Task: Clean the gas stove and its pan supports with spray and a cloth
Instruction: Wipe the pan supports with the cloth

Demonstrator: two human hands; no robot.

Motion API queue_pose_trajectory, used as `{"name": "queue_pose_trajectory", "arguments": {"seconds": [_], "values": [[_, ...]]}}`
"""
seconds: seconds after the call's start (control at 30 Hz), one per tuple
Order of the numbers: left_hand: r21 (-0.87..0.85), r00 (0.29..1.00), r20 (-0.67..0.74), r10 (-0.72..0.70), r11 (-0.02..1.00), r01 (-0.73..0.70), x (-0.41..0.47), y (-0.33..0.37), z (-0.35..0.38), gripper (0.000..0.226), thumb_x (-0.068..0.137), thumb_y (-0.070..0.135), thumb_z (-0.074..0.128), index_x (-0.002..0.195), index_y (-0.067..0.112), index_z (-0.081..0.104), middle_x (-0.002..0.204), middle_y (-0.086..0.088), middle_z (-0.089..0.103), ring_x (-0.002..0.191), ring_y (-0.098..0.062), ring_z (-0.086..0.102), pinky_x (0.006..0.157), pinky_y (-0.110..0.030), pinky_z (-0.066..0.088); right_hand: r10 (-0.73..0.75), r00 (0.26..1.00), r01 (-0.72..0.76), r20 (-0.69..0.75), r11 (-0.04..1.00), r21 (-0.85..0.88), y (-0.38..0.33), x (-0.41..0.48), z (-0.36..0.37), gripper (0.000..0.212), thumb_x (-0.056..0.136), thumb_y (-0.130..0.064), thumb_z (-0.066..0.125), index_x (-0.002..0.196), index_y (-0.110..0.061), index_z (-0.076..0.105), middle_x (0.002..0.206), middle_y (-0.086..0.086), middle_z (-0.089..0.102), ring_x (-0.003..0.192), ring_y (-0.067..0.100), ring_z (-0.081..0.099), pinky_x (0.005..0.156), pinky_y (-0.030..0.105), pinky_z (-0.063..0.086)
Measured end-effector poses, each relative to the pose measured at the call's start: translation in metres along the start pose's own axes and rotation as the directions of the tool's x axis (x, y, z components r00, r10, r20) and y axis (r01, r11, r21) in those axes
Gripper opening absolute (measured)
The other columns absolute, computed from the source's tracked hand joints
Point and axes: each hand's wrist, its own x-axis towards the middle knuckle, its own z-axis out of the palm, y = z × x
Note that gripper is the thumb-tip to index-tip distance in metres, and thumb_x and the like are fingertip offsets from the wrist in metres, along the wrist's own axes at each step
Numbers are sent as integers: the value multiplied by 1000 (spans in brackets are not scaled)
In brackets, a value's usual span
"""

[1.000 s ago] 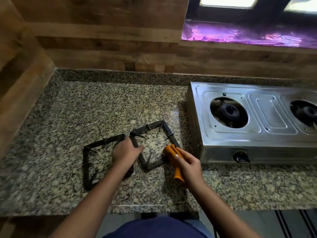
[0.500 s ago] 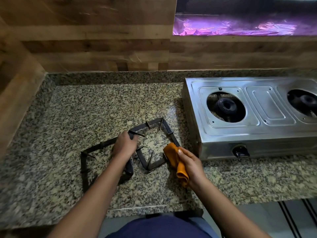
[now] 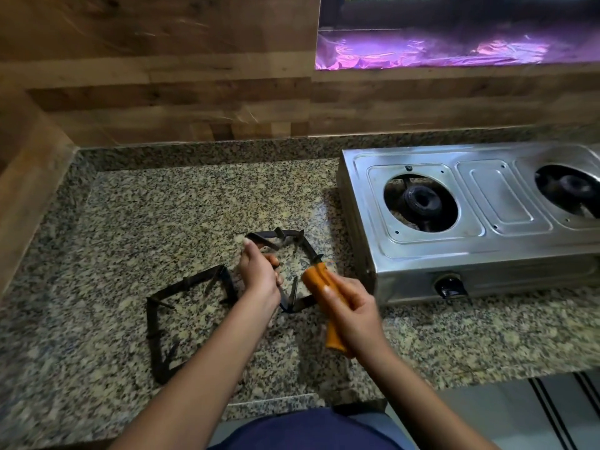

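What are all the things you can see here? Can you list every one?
stove: one, silver, right side of the counter, no racks on it
burners: two, black, in the stove's round holes
knob: one, black, stove front
racks: two, black, on the counter left of the stove; one lying flat, one gripped by the left hand
cloth: one, orange, against the gripped rack
counter: one, speckled grey stone
wall: brown wood, behind
left hand: grips a rack
right hand: holds the cloth
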Motion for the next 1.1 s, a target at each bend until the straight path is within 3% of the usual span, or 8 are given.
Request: {"name": "queue_pose_trajectory", "arguments": {"seconds": [0.1, 0.27, 0.4, 0.5, 0.63, 0.8, 1.0, 1.1], "values": [[19, 1000, 15, 20, 1000, -21, 3, 1, 8, 41, 100, 51, 37, 87, 14, 47, 61, 2, 46, 41, -10, 34, 38, -23, 25, -143, 983, 175, 116, 925, -337, 6, -8, 17, 43, 90, -27, 67, 132, -25, 59, 126, -11, 54, 119, 3, 50, 106, 28, 43], [8, 1000, 6, 0, 1000, 0, 9, 2, -3, 40, 100, 50, 39, 86, 13, 46, 61, 3, 44, 41, -10, 32, 35, -20, 24, -276, 892, 415, 359, 815, -405, 28, -16, -11, 39, 88, -20, 65, 126, -28, 65, 122, -11, 59, 117, 7, 53, 97, 34, 48], [-142, 998, 39, -46, 989, 51, 18, 12, -10, 45, 100, 51, 38, 78, 13, 42, 58, 4, 38, 33, -8, 28, 32, -20, 22, -406, 904, 427, 134, 864, -266, 1, -18, -26, 38, 87, -10, 69, 124, -20, 66, 118, -6, 62, 112, 8, 58, 94, 33, 51], [-237, 996, 88, -22, 971, 42, 16, 27, -6, 49, 99, 55, 37, 71, 15, 37, 56, 4, 33, 31, -9, 23, 32, -17, 20, -548, 836, 512, -38, 803, -305, -33, -4, -7, 39, 87, -8, 71, 125, -12, 65, 121, 1, 61, 115, 13, 57, 97, 27, 48], [-275, 989, 105, 107, 958, -75, -2, 52, 4, 49, 98, 55, 38, 69, 16, 37, 52, 4, 33, 32, -10, 22, 34, -18, 19, -644, 743, 636, 180, 596, -490, -49, 6, 27, 40, 91, -15, 63, 130, -10, 61, 124, 10, 60, 110, 25, 55, 95, 30, 44], [-309, 968, 73, 241, 928, -208, -18, 76, -4, 44, 101, 51, 36, 73, 16, 38, 49, 4, 34, 31, -9, 23, 35, -19, 18, -629, 668, 742, 399, 520, -423, -41, 3, 4, 32, 94, -17, 58, 125, -9, 64, 122, 8, 61, 105, 25, 57, 89, 37, 48], [-338, 962, 109, 248, 920, -199, -24, 87, -12, 42, 99, 52, 38, 76, 18, 38, 51, 5, 33, 32, -8, 20, 35, -18, 18, -710, 702, 663, 49, 628, -407, -76, 12, -37, 38, 89, -7, 64, 127, -6, 63, 123, 7, 59, 116, 19, 56, 99, 28, 45], [-338, 958, 163, 235, 926, -169, -37, 86, -8, 37, 100, 53, 37, 79, 22, 44, 49, 7, 32, 31, -7, 19, 35, -18, 16, -744, 639, 728, 197, 501, -468, -89, 34, -31, 41, 87, -4, 67, 127, -6, 63, 124, 10, 59, 114, 22, 55, 99, 26, 42]]}}
